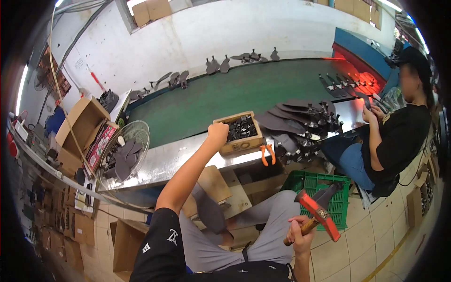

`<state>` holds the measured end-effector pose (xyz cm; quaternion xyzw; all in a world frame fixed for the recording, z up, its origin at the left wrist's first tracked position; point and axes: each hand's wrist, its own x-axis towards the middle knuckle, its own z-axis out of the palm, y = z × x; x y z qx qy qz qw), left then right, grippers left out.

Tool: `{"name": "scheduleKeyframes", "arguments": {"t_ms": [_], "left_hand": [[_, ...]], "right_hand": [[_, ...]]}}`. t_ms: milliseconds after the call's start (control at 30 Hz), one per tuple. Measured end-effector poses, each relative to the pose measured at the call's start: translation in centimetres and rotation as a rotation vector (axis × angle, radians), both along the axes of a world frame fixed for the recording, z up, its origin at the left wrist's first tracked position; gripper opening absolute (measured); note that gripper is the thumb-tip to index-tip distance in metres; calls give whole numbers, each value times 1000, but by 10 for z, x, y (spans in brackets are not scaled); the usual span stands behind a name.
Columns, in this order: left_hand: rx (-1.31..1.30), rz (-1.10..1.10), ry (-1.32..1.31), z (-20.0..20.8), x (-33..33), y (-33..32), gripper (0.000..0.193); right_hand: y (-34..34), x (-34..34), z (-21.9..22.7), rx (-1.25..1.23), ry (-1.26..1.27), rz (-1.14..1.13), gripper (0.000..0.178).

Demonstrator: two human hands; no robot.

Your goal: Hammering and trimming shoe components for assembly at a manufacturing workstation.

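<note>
My left hand (219, 134) is at the left side of a wooden box (240, 144) filled with small black pieces (242, 128). Its fingers look curled, and anything inside them is hidden. Low on the right, my right hand (299, 233) grips a hammer (319, 216) by its wooden handle, the red head pointing up and away. A dark grey shoe sole (210, 210) lies between my knees, beside a wooden block (214, 183). Orange-handled pliers (268, 155) hang at the box's front right corner.
A green conveyor belt (188, 113) runs behind the metal ledge (162, 167). Piled soles with black straps (300, 122) lie right of the box. A wire basket (143, 162) of soles stands left. Below right is a green crate (345, 202); a co-worker (399, 127) sits beyond, holding a sole.
</note>
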<state>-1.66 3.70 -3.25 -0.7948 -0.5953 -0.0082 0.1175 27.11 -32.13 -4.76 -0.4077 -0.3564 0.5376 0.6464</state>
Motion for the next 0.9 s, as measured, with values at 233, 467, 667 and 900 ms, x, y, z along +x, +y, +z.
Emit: {"name": "scheduleKeyframes", "arguments": {"t_ms": [233, 467, 667, 900], "left_hand": [[-30, -60, -729, 22, 1, -20, 10], [412, -544, -1194, 96, 48, -220, 21], [440, -858, -956, 131, 40, -349, 25], [571, -857, -845, 137, 35, -388, 20]], "right_hand": [[-3, 1, -9, -46, -269, -47, 8], [28, -12, 29, 148, 66, 236, 17], [16, -54, 91, 338, 48, 436, 23], [-12, -69, 112, 565, 2, 483, 15]]}}
